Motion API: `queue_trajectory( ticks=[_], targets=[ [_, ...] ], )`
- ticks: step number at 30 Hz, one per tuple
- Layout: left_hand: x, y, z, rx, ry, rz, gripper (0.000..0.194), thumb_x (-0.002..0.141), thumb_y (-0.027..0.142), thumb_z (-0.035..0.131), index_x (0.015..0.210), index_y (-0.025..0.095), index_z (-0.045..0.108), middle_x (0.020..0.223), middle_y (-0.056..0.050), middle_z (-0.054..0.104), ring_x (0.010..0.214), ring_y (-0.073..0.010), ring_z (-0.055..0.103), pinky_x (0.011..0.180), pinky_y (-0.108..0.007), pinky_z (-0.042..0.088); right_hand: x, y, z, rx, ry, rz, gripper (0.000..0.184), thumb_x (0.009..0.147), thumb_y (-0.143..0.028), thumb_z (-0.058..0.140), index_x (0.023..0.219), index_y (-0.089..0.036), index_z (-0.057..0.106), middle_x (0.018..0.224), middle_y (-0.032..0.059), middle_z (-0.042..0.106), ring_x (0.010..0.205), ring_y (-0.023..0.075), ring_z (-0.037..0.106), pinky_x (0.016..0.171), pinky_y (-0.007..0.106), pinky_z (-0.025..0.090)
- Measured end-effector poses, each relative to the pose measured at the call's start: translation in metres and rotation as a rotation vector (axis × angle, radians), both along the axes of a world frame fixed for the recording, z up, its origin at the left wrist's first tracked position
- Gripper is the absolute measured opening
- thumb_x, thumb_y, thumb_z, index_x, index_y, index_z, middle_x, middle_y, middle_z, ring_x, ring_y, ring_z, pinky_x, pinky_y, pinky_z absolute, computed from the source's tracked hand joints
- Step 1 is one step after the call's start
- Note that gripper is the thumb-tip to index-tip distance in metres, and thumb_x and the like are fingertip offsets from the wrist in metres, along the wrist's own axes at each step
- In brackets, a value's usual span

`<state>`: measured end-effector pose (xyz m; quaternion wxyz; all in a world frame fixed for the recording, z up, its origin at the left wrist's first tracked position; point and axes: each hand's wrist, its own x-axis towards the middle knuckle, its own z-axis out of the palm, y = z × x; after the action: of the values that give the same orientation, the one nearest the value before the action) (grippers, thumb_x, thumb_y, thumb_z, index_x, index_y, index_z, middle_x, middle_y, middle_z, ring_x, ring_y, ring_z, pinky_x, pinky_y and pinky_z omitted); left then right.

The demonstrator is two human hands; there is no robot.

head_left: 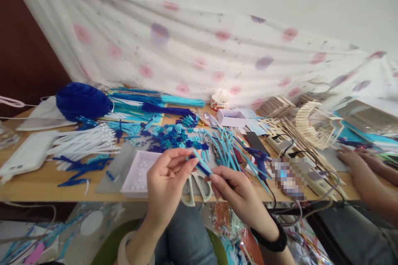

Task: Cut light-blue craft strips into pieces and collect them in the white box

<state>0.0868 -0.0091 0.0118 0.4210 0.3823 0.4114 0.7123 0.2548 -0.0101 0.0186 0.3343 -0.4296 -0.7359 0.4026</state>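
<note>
Patterned cloth (186, 45) hangs behind the table (37, 188). Left grip (168, 176) and right grip (235, 188) each pinch 1 end of the light and dark blue strips (203, 164), which lie between them, over the scissors (191, 192). Uneven pressure could let the strips slip apart; rightward drift of the right grip could disturb the glue gun (260, 158) just beyond it.

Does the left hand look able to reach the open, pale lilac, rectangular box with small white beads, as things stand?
Probably yes: the box lies close to the left hand, with nothing visible between, though that hand holds slender blue strips.
</note>
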Motion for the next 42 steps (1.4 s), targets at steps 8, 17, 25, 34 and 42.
queue_trajectory(
  ticks=[8,17,25,34,42],
  targets=[
    [-0.005,-0.003,-0.003,0.040,0.086,0.064,0.021,0.070,0.015,0.083,0.089,0.019,0.074,0.082,-0.003,0.082,0.077,-0.0210,0.079,0.068,-0.020,0.065,0.000,0.001,0.003,0.016,-0.086,0.065,0.039,0.104,-0.039,0.044,0.085,-0.016,0.068,0.061,-0.0037,0.050,0.057,0.0113,0.045,0.057,0.024,0.034],
    [-0.010,-0.004,-0.004,0.020,0.108,0.151,0.023,0.066,0.018,0.085,0.085,0.018,0.072,0.071,-0.001,0.080,0.065,-0.0190,0.078,0.062,-0.021,0.065,0.000,0.000,0.004,-0.033,-0.074,0.074,0.041,0.105,-0.040,0.041,0.086,-0.016,0.068,0.060,-0.0042,0.048,0.057,0.0113,0.043,0.058,0.024,0.034],
    [-0.014,-0.007,-0.004,0.076,0.124,0.182,0.023,0.065,0.012,0.083,0.084,0.019,0.072,0.070,0.001,0.079,0.064,-0.0160,0.077,0.061,-0.018,0.064,0.000,-0.004,0.010,-0.011,-0.102,0.088,0.040,0.105,-0.040,0.042,0.080,-0.017,0.063,0.062,-0.0037,0.048,0.058,0.0112,0.043,0.057,0.024,0.034],
    [-0.016,-0.013,-0.001,0.117,0.077,0.204,0.025,0.065,0.006,0.082,0.083,0.020,0.072,0.072,0.003,0.080,0.066,-0.0140,0.077,0.064,-0.015,0.063,-0.003,-0.006,0.011,0.037,-0.165,0.084,0.036,0.102,-0.041,0.047,0.088,-0.016,0.069,0.067,-0.0020,0.054,0.061,0.0116,0.046,0.057,0.024,0.034],
    [-0.020,-0.016,-0.012,0.052,-0.118,-0.110,0.037,0.068,0.021,0.088,0.102,0.019,0.077,0.093,-0.008,0.082,0.082,-0.0230,0.079,0.072,-0.026,0.066,-0.008,-0.009,0.005,-0.026,-0.066,0.087,0.041,0.103,-0.044,0.046,0.087,-0.015,0.072,0.063,-0.0032,0.047,0.057,0.0107,0.040,0.054,0.024,0.031]
  ],
)
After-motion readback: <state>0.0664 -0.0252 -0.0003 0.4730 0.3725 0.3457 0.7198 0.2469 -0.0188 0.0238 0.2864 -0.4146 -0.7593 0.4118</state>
